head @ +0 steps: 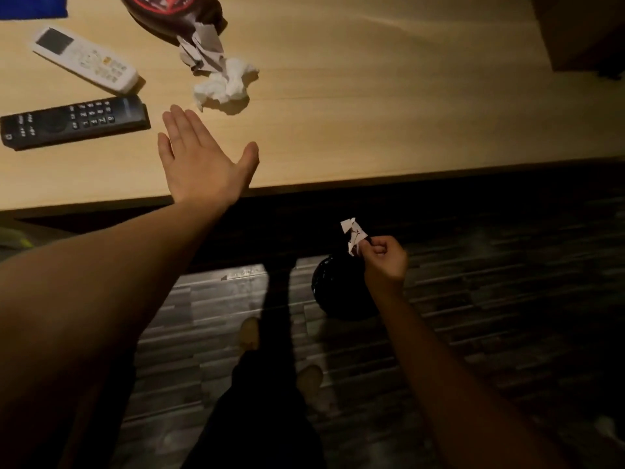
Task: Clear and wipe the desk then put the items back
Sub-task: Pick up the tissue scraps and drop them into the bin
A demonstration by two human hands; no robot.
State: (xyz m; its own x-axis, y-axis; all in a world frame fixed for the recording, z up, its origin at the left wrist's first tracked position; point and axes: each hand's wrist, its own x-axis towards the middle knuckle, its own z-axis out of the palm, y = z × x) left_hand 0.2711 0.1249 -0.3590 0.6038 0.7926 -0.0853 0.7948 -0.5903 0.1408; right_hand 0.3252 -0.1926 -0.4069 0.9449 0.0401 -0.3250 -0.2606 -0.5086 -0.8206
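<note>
My left hand (199,160) hovers flat and open over the wooden desk (372,113), near its front edge. Just beyond its fingers lies a crumpled white tissue (226,86), touching a torn dark snack wrapper (189,25). To the left lie a black remote (74,121) and a white remote (84,59). My right hand (384,257) is below the desk edge, pinching a small torn scrap of paper (352,235) above a black-lined bin (338,289) on the floor.
A blue cloth (32,6) shows at the top left corner of the desk. A brown box (581,32) sits at the desk's far right. My legs and feet (280,363) stand on the dark plank floor beside the bin.
</note>
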